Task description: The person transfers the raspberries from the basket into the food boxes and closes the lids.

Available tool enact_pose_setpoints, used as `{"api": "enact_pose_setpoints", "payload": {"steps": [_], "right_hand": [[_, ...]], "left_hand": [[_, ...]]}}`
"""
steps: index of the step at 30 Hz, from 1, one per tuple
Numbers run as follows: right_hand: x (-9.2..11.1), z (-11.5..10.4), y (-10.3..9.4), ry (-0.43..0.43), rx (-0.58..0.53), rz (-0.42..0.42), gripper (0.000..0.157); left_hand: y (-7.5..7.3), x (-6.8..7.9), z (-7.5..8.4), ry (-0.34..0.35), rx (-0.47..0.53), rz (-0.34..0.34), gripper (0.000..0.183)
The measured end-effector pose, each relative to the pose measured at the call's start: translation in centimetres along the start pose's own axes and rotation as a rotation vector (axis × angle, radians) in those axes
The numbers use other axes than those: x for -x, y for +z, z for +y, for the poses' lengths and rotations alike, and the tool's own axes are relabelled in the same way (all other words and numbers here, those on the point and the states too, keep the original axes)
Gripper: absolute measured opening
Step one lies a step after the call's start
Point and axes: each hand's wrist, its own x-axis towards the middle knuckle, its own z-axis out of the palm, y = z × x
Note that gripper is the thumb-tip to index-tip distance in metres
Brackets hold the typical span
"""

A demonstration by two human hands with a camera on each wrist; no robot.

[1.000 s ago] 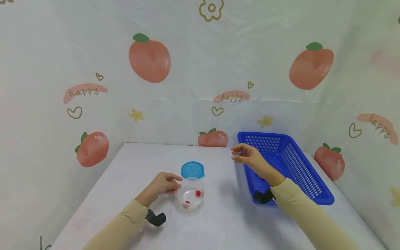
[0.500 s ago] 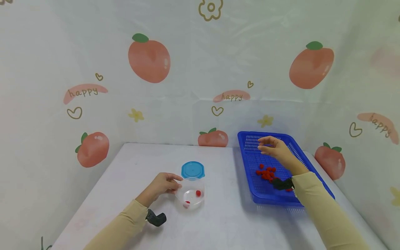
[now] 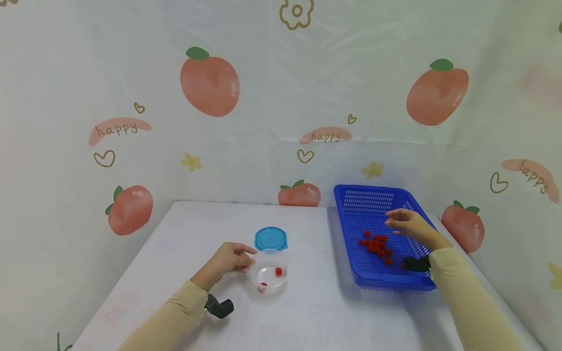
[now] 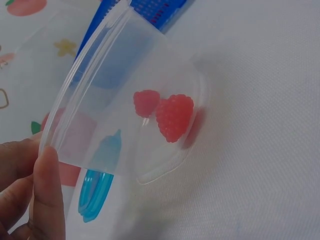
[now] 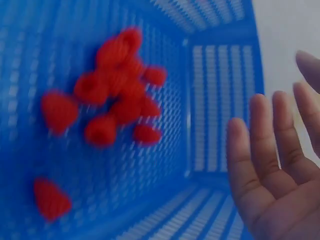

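My left hand (image 3: 229, 257) pinches the rim of a clear plastic bowl (image 4: 120, 65) between thumb and fingers. Two raspberries (image 4: 174, 118) lie on the bowl's bottom, seen through its wall in the left wrist view. Over the right part of a blue plastic basket (image 3: 357, 270) my right hand (image 3: 411, 226) hovers with nothing in it, its fingers spread in the right wrist view. Below it, several red raspberries (image 5: 117, 80) sit heaped on the basket floor, with a few lying apart from the pile. The right wrist view is blurred.
A blue lid (image 3: 270, 239) lies flat on the white table (image 3: 210, 219) just behind the bowl. The basket stands at the table's right side, near the patterned curtain (image 3: 246, 161) that hangs behind and around.
My right hand has moved right, from the basket's left edge to over its right part, uncovering the raspberries in the head view. The left hand and bowl have stayed in place.
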Motion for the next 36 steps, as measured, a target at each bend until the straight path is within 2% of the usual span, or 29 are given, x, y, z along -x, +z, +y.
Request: {"api": "enact_pose_setpoints", "payload": {"steps": [4,10,18,25,29,36], "right_hand": [[0.7,0.9,-0.8,0.073,0.035,-0.071,0.05],[1.6,1.9,-1.6,0.251,0.051,-0.185,0.046],[1.8,2.9,-1.5,0.453,0.137,-0.235,0.035],[1.9,2.7,-0.9,0.489,0.271,-0.295,0.025],[1.8,2.5,-0.7,0.503,0.3,-0.293,0.02],[1.8,1.9,-0.1,0.5,0.417,-0.3,0.015]], "left_hand": [[0.0,0.0,0.0,0.002,0.003,-0.001,0.033],[0.1,-0.1,0.0,-0.011,0.002,0.004,0.032],[0.1,-0.1,0.0,-0.02,-0.001,0.016,0.032],[0.1,-0.1,0.1,-0.017,0.001,0.016,0.032],[0.1,-0.1,0.0,-0.017,0.002,0.014,0.032],[0.1,-0.2,-0.1,-0.021,-0.001,0.01,0.031]]}}
